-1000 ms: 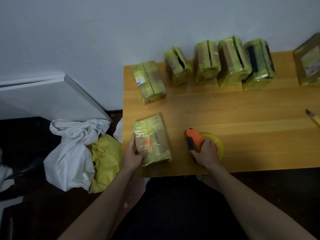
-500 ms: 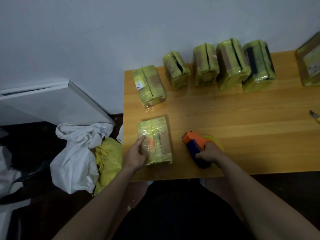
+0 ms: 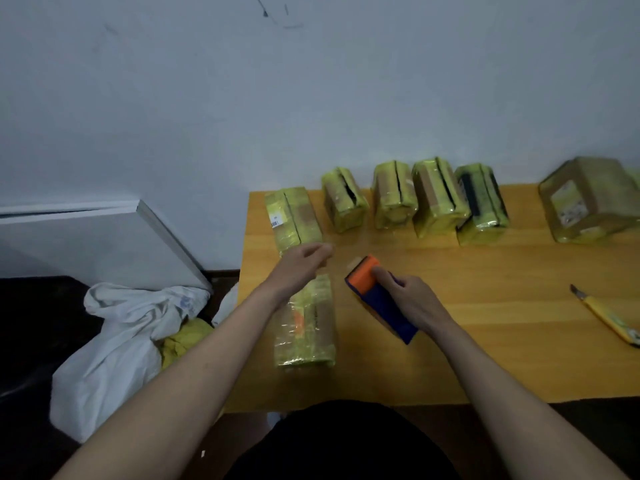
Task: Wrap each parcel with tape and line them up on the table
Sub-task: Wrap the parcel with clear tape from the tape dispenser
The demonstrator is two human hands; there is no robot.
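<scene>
Head view: left hand (image 3: pixel 301 263) is hovering blurred, fingers loosely curled, holding nothing, over the glossy yellow-taped rectangular parcel (image 3: pixel 306 327) on the wooden table (image 3: pixel 485 341); right hand (image 3: pixel 408 299) is gripping the orange-and-blue plastic tape dispenser (image 3: pixel 377 299). A yellow utility knife (image 3: pixel 609 318) is lying far right.

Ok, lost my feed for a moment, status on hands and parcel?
Right hand grips tape dispenser. Left hand raised over near parcel, blurred, grip unclear. Parcel flat on table. Nothing in the way.

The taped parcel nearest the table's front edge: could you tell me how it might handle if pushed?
The parcel lies flat on a broad face, so it should slide rather than tip. Its glossy tape wrap probably makes it slippery. Its boxy shape suggests it stays stiff.
</scene>
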